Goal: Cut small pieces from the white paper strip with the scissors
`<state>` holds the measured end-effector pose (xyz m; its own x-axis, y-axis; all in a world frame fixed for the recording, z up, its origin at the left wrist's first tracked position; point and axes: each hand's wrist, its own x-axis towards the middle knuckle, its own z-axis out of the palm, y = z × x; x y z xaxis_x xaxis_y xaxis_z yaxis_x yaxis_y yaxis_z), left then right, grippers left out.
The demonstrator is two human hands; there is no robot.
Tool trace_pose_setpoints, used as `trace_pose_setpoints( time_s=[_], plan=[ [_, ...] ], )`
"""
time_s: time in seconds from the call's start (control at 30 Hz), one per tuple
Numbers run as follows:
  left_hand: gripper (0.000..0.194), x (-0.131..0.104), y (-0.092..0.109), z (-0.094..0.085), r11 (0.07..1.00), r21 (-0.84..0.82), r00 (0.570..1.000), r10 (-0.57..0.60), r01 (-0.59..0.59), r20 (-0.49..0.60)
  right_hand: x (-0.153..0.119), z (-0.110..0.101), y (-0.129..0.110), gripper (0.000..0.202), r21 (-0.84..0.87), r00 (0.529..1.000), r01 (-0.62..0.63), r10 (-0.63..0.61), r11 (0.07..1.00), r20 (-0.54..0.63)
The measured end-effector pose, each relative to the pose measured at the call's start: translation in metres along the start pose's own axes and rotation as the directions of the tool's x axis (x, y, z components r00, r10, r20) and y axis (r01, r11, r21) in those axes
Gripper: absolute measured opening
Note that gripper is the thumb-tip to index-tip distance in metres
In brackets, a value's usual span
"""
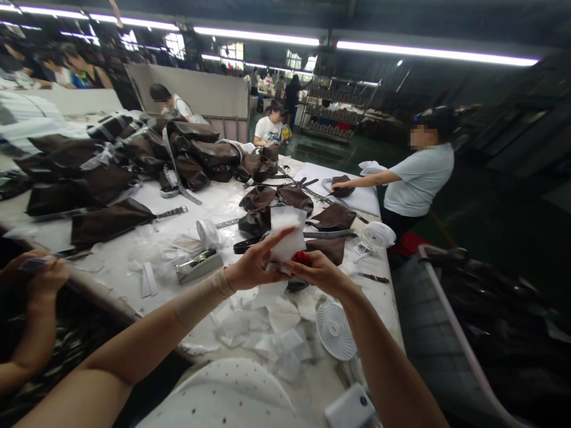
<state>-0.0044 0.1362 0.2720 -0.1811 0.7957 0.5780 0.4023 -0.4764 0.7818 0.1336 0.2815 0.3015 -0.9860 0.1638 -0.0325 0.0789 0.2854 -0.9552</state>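
Note:
My left hand (255, 261) is closed around the lower part of a white sheet, paper-like and upright (288, 235), with one finger stretched across its face. At the sheet's lower right edge, my right hand (319, 272) pinches it. Something red (302, 258) shows at the right fingertips; I cannot make out what it is. Below both hands lies a heap of loose white sheets (285, 315). Just beyond them are several dark brown leather bags (334, 217) with straps, partly hidden by the sheet.
A tape dispenser (198, 266) and a small white fan (207, 233) stand left of my hands. Another fan (335, 330) lies near my right forearm. Brown bags (107, 184) are piled far left. A bin (428, 285) stands right. Co-workers (422, 172) work around the table.

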Motion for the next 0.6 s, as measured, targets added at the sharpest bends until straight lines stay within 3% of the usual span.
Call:
trace_pose_setpoints(
  time_s=[0.17, 0.3, 0.43, 0.6],
  plan=[
    [0.093, -0.002, -0.003, -0.005, 0.993, -0.104, 0.996, -0.065, 0.058, -0.063, -0.008, -0.001, 0.005, 0.044, 0.085, 0.994, 0.03, -0.021, 0.996, -0.108],
    [0.095, -0.001, -0.003, -0.003, 0.988, -0.12, 0.987, -0.111, 0.097, -0.116, -0.005, 0.019, 0.018, 0.046, 0.209, 0.981, 0.053, -0.012, 0.977, -0.192],
    [0.095, 0.0, -0.001, -0.003, 0.988, -0.107, 0.983, -0.125, 0.111, -0.135, -0.004, 0.033, 0.027, 0.041, 0.212, 0.96, 0.16, -0.103, 0.964, -0.259],
    [0.072, -0.006, -0.007, -0.01, 1.0, -0.013, 0.999, 0.013, -0.013, -0.032, -0.005, 0.02, 0.012, 0.034, 0.211, 0.884, 0.308, -0.197, 0.928, -0.425]
  ],
)
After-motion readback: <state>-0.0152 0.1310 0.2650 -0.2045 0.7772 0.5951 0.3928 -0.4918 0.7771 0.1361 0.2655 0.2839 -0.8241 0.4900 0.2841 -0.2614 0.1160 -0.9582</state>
